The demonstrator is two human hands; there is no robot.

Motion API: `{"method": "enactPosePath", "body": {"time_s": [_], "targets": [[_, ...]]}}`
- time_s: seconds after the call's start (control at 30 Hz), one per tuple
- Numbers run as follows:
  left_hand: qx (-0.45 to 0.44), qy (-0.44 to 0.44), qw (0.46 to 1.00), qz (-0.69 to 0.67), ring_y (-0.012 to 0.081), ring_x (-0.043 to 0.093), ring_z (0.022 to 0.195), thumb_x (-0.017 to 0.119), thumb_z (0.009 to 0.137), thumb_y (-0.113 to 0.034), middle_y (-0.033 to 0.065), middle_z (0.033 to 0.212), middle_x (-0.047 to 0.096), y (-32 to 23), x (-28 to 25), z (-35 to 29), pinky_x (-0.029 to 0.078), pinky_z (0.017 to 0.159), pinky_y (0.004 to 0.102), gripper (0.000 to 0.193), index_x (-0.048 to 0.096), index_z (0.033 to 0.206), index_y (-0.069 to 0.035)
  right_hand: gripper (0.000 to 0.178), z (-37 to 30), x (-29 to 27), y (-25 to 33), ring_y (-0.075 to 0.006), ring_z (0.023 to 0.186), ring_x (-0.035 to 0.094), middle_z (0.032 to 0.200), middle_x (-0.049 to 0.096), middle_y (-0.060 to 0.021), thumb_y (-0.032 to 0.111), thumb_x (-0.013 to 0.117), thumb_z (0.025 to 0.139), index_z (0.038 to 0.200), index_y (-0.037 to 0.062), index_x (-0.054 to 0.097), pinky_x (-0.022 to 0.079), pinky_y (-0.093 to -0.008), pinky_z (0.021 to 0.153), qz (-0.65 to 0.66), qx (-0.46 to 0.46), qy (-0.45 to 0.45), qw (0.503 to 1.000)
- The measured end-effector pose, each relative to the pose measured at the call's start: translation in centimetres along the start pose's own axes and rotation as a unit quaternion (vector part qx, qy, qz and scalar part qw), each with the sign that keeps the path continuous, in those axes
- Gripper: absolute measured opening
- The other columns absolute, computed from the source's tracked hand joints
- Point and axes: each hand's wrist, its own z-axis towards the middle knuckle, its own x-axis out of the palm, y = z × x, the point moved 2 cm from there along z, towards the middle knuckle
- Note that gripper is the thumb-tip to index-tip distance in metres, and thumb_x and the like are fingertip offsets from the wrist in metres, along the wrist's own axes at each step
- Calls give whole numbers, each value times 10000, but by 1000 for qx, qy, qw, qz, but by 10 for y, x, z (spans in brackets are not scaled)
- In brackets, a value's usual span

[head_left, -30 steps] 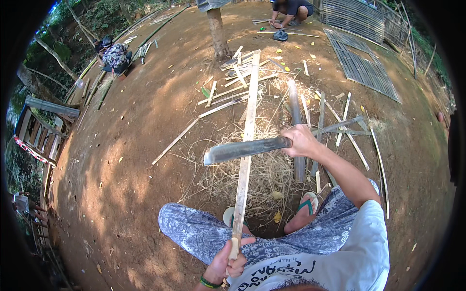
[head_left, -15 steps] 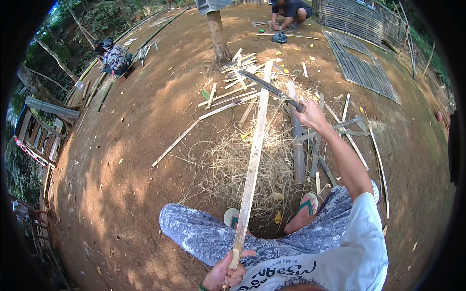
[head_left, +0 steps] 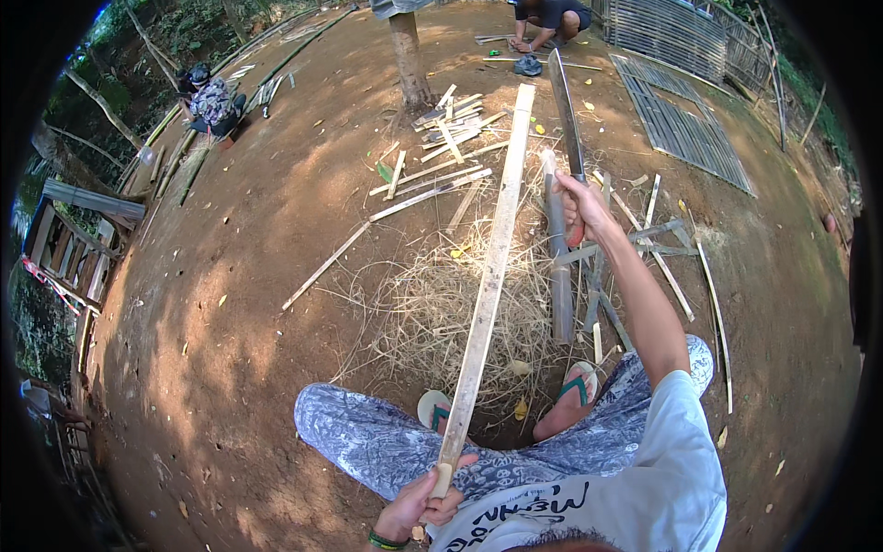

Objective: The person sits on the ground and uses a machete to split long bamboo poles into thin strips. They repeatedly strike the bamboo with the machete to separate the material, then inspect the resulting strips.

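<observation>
My left hand [head_left: 418,504] grips the near end of a long split bamboo strip [head_left: 489,293]. The strip slants away from my lap, over the shavings, with its far end raised toward the pile of cut pieces. My right hand [head_left: 581,204] is closed round the reddish handle of a machete [head_left: 568,115]. Its dark blade points up and away, to the right of the strip's far end and apart from it. Below my right hand a dark bamboo pole [head_left: 560,276] lies beside the heap of curly shavings [head_left: 432,308], which spreads in front of my sandalled feet.
Cut bamboo pieces [head_left: 455,133] lie by a tree trunk [head_left: 410,64]. More strips and a crossed wooden frame [head_left: 635,247] are at right. Slatted bamboo panels [head_left: 685,129] lie beyond. One person [head_left: 213,103] crouches far left, another [head_left: 549,26] at the far back.
The machete has swung from lying across the strip to pointing upward on its right, clear of it. The strip's far end has shifted right. My left hand keeps its grip.
</observation>
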Motion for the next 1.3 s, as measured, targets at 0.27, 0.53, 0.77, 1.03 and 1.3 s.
{"method": "enactPosePath", "body": {"time_s": [0.27, 0.53, 0.77, 1.03, 1.3], "targets": [[12, 49, 995, 91, 80, 362, 522, 245, 1080, -498, -23, 687, 369, -29, -1, 30, 397, 519, 250, 693, 195, 1563, -4, 304, -43, 68, 36, -48, 428, 425, 545, 487, 48, 190, 764, 879, 696, 118, 532, 339, -223, 397, 59, -53, 81, 994], [176, -89, 932, 305, 107, 507, 561, 331, 1100, -334, 34, 680, 521, -86, 33, 88, 488, 589, 263, 424, 487, 1303, 4, 277, -56, 80, 65, -47, 449, 429, 537, 476, 61, 276, 753, 884, 769, 62, 620, 311, -248, 426, -54, -142, 38, 988], [222, -118, 942, 223, 80, 363, 369, 291, 1110, -305, 26, 579, 472, -112, 60, 108, 352, 354, 221, 314, 477, 1045, -61, 502, -106, 77, 43, -97, 425, 419, 470, 487, -1, 501, 724, 878, 789, 7, 718, 300, -335, 434, -401, -223, 31, 888], [217, -113, 958, 147, 79, 340, 351, 288, 1110, -301, 19, 575, 420, -124, 68, 127, 323, 327, 216, 296, 454, 1026, -71, 207, -178, 80, -12, -339, 497, 618, 528, 593, -131, 224, 736, 682, 709, 64, 607, 479, -447, 504, -536, -355, 148, 751], [212, -81, 966, 124, 66, 294, 350, 277, 1112, -310, 2, 580, 383, -126, 79, 116, 263, 316, 205, 300, 434, 993, -85, 165, -157, 73, -7, -357, 526, 641, 531, 604, -141, 220, 700, 688, 701, 78, 618, 519, -482, 538, -591, -353, 123, 715]]}}
